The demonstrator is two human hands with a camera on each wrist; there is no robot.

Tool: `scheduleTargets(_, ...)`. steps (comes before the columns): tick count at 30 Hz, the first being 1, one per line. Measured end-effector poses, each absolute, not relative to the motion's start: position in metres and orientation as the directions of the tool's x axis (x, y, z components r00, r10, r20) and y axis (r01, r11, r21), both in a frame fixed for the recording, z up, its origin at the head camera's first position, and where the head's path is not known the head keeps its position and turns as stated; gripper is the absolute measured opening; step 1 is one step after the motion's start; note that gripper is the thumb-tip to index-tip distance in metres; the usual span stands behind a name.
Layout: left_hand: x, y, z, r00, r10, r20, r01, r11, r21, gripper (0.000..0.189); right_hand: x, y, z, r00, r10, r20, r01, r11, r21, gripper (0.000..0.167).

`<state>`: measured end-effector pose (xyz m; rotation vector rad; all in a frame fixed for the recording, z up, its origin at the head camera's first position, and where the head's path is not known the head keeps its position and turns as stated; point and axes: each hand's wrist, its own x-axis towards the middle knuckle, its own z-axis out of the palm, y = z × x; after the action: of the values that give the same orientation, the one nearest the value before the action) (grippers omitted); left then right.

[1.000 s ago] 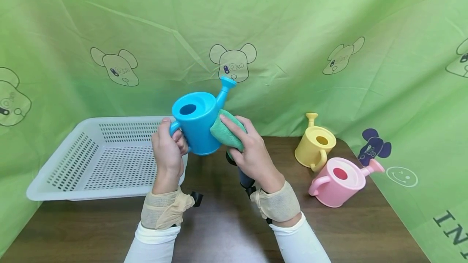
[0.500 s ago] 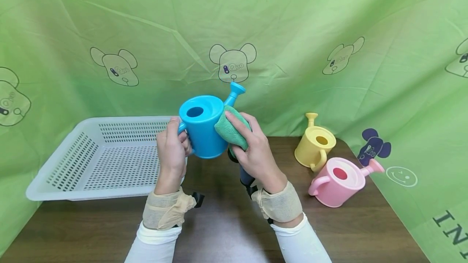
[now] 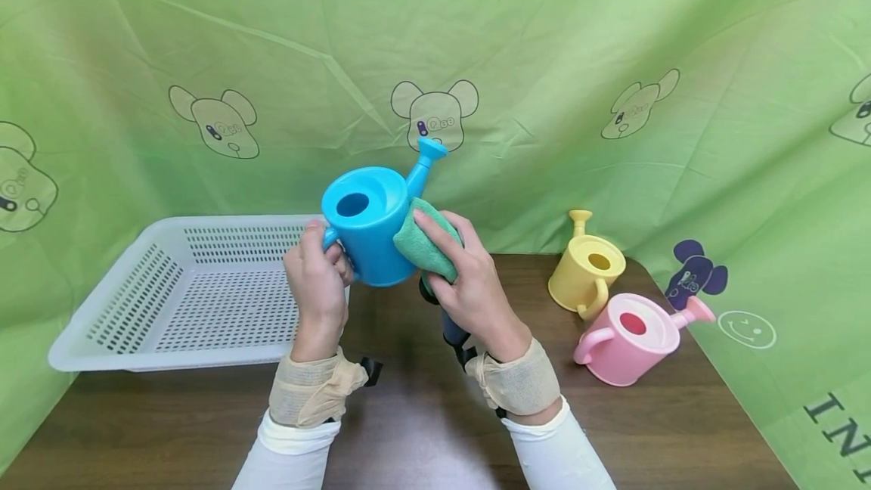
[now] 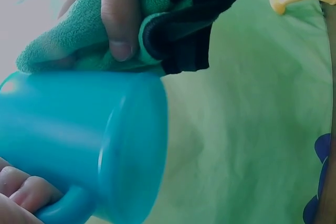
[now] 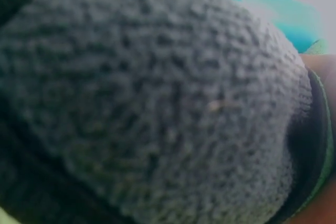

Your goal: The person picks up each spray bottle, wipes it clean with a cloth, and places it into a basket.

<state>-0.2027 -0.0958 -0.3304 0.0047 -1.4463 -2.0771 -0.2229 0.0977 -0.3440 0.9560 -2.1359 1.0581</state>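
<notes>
My left hand [image 3: 317,286] grips the handle of a blue watering can [image 3: 376,237], which is lifted above the table and tilted, its spout pointing up and to the right. My right hand [image 3: 472,286] holds a folded green cloth [image 3: 427,242] against the can's right side, below the spout. In the left wrist view, the cloth [image 4: 71,38] touches the blue wall of the can [image 4: 63,114]. A grey, fuzzy part of the cloth [image 5: 168,98] fills most of the right wrist view and hides the right fingers there.
A white perforated basket [image 3: 170,360] stands on the wooden table [image 3: 422,422] at the left. At the right are a yellow watering can [image 3: 577,278] and a pink watering can [image 3: 626,350]. A green printed curtain [image 3: 531,59] hangs behind and beside the table.
The blue watering can, with both hands and the cloth, shifted right and slightly down, then back left and up. The cloth stays against the can's side. The basket and other cans stay put.
</notes>
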Motion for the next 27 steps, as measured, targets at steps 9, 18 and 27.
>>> scheduleTargets(9, -0.201, -0.095, -0.327, -0.74, -0.534, 0.409, 0.63, -0.337, 0.699, 0.051, -0.226, 0.097, -0.347, -0.549, -0.368, 0.75, -0.818, 0.421, -0.392, 0.074)
scheduleTargets(18, -0.203, -0.097, -0.329, -0.71, -0.542, 0.449, 0.679, -0.358, 0.641, 0.049, -0.229, 0.098, -0.348, -0.506, -0.367, 0.78, -0.842, 0.408, -0.354, 0.071)
scheduleTargets(27, -0.199, -0.1, -0.324, -0.751, -0.44, 0.492, 0.656, -0.418, 0.628, 0.047, -0.236, 0.102, -0.35, -0.392, -0.31, 0.866, -0.891, 0.363, -0.273, 0.067)
